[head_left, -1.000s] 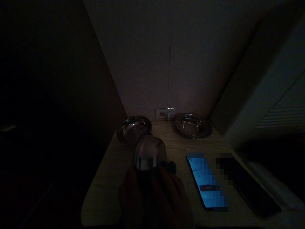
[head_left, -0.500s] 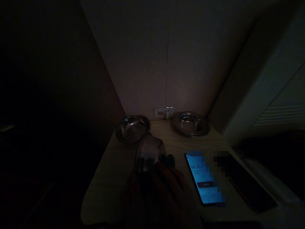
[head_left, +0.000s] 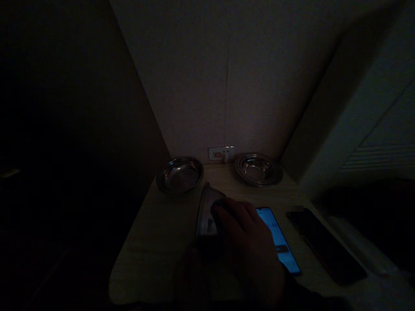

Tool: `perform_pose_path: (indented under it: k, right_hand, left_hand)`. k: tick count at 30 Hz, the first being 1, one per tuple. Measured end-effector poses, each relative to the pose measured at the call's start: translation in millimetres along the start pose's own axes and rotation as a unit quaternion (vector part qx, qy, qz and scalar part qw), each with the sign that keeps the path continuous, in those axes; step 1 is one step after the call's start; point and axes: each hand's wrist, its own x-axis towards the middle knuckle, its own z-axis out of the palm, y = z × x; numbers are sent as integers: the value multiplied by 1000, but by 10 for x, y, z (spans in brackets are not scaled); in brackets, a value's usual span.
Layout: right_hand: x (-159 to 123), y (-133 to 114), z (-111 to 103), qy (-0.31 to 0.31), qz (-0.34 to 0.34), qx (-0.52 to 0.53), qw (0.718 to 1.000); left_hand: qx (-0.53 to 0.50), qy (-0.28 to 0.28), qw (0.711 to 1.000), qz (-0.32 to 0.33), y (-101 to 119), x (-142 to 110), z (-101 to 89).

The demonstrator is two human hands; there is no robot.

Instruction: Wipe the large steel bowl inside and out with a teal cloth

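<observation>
Head view: in a dim room, a metal bowl (head_left: 205, 222) sits tipped on edge above a pale wooden table (head_left: 152, 229), just to the far left of the right hand (head_left: 251, 242) and on the far side of the left hand (head_left: 189, 270). Its rim runs from far to near along the left side, with the outer wall turned toward the right hand, the nearer of the 2 to that wall. The right hand reaches in from the near right, knuckles up, fingers curled around a dark pad (head_left: 216, 208) against the metal. The left hand is low by the bowl's near end; darkness hides whether it grips. Beyond, a shallow metal dish (head_left: 180, 176) lies far left and stacked metal plates (head_left: 257, 169) far right. At right, a lit phone (head_left: 281, 246) is partly covered by the right hand, near a dark slab (head_left: 326, 246).
</observation>
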Motion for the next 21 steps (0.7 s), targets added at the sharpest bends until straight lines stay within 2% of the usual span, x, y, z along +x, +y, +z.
perform_pose_path:
  k: [5, 10, 14, 16, 19, 21]
  right_hand:
    - [-83, -5, -37, 32, -64, -16, 997]
    - [-27, -33, -14, 26, -16, 23, 999]
    - [-51, -60, -20, 60, -53, 8, 997]
    - [-15, -35, -38, 43, -51, 24, 997]
    - [94, 27, -52, -3, -4, 58, 998]
    - [111, 32, -50, -5, 15, 61, 998]
  left_hand:
    - [-47, 6, 998, 31, -66, -34, 25]
    - [-72, 0, 996, 55, -101, -24, 30]
    - [-79, -7, 994, 72, -126, -17, 24]
    - [-78, -10, 994, 77, -142, -33, 16]
    - [-75, -15, 994, 81, -154, -60, 15]
    - [-73, -16, 994, 83, -157, -70, 22]
